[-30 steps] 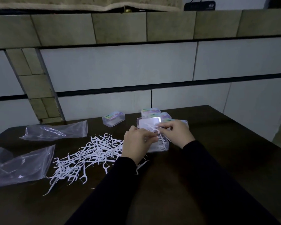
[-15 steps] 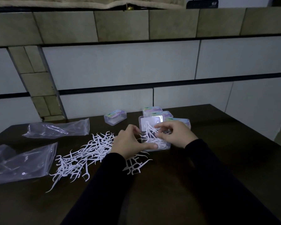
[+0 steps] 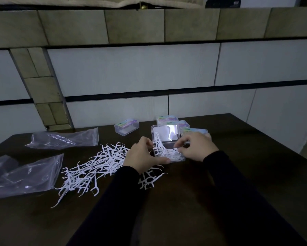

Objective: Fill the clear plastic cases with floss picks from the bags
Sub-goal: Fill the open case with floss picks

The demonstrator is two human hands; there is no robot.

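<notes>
A tiled wall (image 3: 131, 73) in pale and tan panels stands behind a dark bench (image 3: 220, 183) that fills the lower half of the view. Two clear plastic bags lie toward the bench's left edge: one flat bag (image 3: 30, 176) nearer the front, and a second bag (image 3: 64, 138) farther back, both apparently emptied. Between them and the bench's middle sprawls a loose pile of white floss picks (image 3: 94, 164), with a few stray picks (image 3: 149, 180) lying toward the front edge, partly under the left wrist. Near the back edge sit closed labelled cases: one case (image 3: 126, 126) on its own, and a cluster of cases (image 3: 174, 121) just behind the work.

At the middle of the bench an open clear case (image 3: 167, 139) stands with its lid raised toward the back edge, its tray already holding a tangle of picks. The left hand (image 3: 142, 155) steadies the tray's near left side, thumb along its front wall, fingers curled by the picks. The right hand (image 3: 197, 146) has its fingers narrowed to a pinch on picks at the tray's right side.

The step in hand looks like settling picks into this case. The next move probably calls for tucking in the picks that ride above the rim, so the lid can close.
</notes>
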